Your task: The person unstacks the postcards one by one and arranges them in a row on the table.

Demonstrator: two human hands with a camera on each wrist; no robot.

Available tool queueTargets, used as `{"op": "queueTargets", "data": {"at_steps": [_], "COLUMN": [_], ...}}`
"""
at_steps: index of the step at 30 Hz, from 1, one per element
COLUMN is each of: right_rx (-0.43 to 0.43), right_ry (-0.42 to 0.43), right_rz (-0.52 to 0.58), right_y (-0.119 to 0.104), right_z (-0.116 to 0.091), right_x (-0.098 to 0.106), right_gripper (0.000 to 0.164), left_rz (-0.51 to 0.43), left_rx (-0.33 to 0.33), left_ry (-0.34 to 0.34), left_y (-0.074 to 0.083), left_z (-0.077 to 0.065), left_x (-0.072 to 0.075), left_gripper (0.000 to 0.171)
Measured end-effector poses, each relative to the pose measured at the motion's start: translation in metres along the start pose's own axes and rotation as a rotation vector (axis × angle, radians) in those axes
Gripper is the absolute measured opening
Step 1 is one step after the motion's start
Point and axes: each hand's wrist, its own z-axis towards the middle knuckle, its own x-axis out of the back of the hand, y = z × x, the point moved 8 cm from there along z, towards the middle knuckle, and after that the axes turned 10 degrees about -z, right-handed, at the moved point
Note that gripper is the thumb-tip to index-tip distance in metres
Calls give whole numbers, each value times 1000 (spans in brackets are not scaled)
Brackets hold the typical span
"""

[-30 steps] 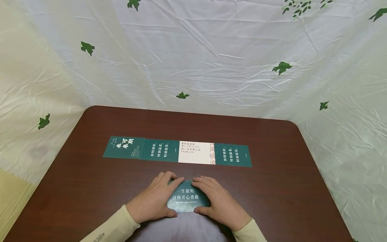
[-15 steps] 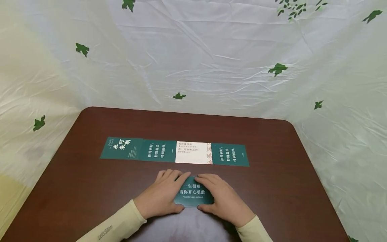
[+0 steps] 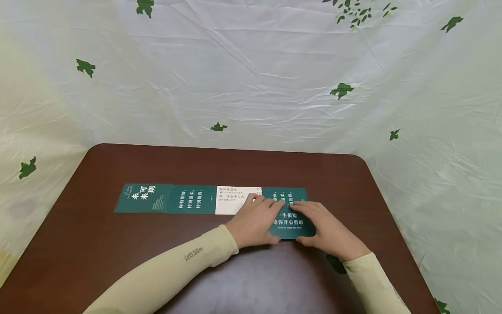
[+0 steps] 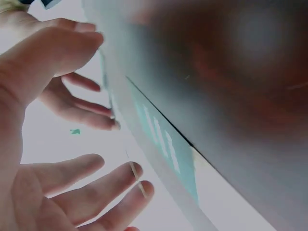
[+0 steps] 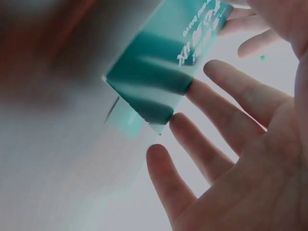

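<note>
A green card [image 3: 288,233] with white lettering is held between my two hands, near the right end of a row of cards. My left hand [image 3: 255,220] grips its left side with thumb and fingers. On the other side, my right hand [image 3: 331,229] pinches the right edge. In the right wrist view the card [image 5: 139,72] looks raised off the table. The row behind has a green card [image 3: 157,205] at far left, another green card [image 3: 208,203], a white card [image 3: 226,203] partly hidden by my left hand, and a rightmost green card [image 3: 300,194] overlapped by the held one.
The dark brown table [image 3: 176,163] has rounded far corners. White cloth [image 3: 251,96] with green leaf shapes hangs behind it and along both sides. A small dark object [image 3: 336,264] shows beside the right cuff.
Both hands have carried the green card away from me and to the right, up to the rightmost card of the row. The head view has shifted slightly.
</note>
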Motion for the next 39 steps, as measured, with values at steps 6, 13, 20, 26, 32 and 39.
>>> {"op": "queueTargets", "data": {"at_steps": [6, 13, 20, 26, 32, 39], "right_rx": [-51, -150, -191, -215, -174, -176], "right_ry": [-28, -64, -118, -137, -153, -137], "right_rz": [6, 75, 118, 137, 141, 144], "right_y": [42, 85, 113, 122, 118, 118], "right_z": [8, 24, 29, 29, 37, 38], "right_x": [15, 22, 9, 9, 12, 12], "right_gripper": [84, 87, 89, 90, 91, 93], "left_rz": [-2, -22, -41, -46, -43, -61], "left_rx": [5, 77, 135, 138, 157, 160], "left_ry": [-26, -56, -95, -91, -75, -73], "left_y": [2, -1, -2, 1, -5, -5], "left_z": [56, 108, 133, 138, 134, 134], "left_x": [-7, -19, -41, -47, -39, -38], "left_gripper": [94, 92, 93, 92, 91, 92]}}
